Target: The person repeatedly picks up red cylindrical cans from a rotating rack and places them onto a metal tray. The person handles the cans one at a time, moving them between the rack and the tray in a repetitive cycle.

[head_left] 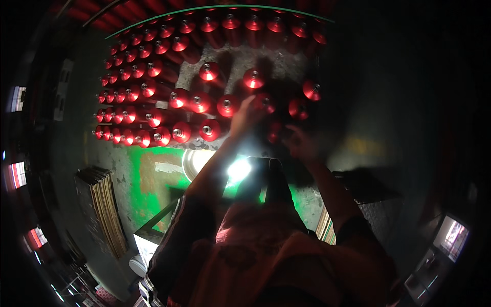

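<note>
Many red bottle-shaped metal cylinders with rounded shoulders and silver necks stand upright in front of me. My left hand point(242, 118) reaches in among them, its fingers beside a shaded red cylinder point(265, 103). Another red cylinder point(227, 105) stands just left of that hand. Blur and shade hide whether the left fingers grip anything. Farther right, my right hand point(300, 143) has its fingers bent and apart, with nothing visible in them. Nearest to it is a dark red cylinder point(274, 132). A red cylinder point(298, 109) stands beyond the right hand.
The cylinders stand on a grey speckled surface point(238, 60), packed tightest at the left. A green strip point(230, 7) runs along the far edge. Below lie a bright lamp point(239, 169) and a round pale container point(193, 162). Stacked flat sheets point(105, 210) stand at the lower left.
</note>
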Available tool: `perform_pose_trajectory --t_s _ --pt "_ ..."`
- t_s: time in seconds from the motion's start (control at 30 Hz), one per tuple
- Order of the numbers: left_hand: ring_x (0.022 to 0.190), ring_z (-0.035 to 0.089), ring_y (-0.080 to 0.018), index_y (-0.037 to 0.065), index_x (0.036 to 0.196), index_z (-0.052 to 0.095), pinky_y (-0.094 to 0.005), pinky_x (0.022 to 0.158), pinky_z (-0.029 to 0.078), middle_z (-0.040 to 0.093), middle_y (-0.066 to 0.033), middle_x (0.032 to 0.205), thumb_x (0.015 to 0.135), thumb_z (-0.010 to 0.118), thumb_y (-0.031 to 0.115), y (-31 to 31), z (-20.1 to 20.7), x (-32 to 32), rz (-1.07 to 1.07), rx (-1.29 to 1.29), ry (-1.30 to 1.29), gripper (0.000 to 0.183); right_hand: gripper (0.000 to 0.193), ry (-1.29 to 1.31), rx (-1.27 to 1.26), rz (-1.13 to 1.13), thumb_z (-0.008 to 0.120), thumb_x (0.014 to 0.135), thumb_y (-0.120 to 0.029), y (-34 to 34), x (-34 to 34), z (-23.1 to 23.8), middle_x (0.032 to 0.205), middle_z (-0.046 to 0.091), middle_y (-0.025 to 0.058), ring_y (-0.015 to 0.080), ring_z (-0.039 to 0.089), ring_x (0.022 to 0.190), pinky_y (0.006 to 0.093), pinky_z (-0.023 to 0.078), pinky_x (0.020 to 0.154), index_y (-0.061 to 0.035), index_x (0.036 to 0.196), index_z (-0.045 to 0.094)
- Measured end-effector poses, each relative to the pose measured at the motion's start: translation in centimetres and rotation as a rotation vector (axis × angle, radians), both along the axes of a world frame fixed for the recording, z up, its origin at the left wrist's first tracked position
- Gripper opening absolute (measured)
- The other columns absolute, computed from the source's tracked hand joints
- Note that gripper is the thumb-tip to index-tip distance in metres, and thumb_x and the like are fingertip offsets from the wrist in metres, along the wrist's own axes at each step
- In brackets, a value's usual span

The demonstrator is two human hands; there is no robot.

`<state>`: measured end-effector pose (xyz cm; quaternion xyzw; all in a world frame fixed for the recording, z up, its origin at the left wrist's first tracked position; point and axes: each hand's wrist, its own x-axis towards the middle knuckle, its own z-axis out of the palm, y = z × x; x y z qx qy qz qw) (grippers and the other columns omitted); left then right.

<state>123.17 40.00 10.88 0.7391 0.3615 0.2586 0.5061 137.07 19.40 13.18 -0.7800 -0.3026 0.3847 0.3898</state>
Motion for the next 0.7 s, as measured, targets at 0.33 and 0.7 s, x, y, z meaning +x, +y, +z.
perform_pose_trajectory --t_s 0.33,0.7 --pt "0.082 0.068 -0.033 0.015 0.114 0.067 -0.0399 0.074 0.052 0.068 -0.0162 0.089 0.081 0.075 0.033 -0.8 1.1 0.6 -0.173 0.094 0.101 0.038 0.031 -0.137 0.08 0.212 0.074 0.085 -0.023 3.1 -1.7 0.2 0.077 0.066 0.0053 0.0059 0.06 0.071 0.0264 0.05 0.067 -0.0076 0.111 0.067" --pt "0.07 0.06 -0.0131 0.004 0.113 0.067 -0.029 0.068 0.051 0.065 -0.003 0.078 0.086 0.068 0.016 -16.3 11.9 -16.3 -0.03 -0.215 -0.132 0.029 0.029 0.076 0.446 0.296 0.079 0.079 -0.005 -9.7 -5.7 3.1 0.085 0.066 -0.0023 0.0041 0.059 0.08 0.0225 0.05 0.076 0.0005 0.105 0.069"
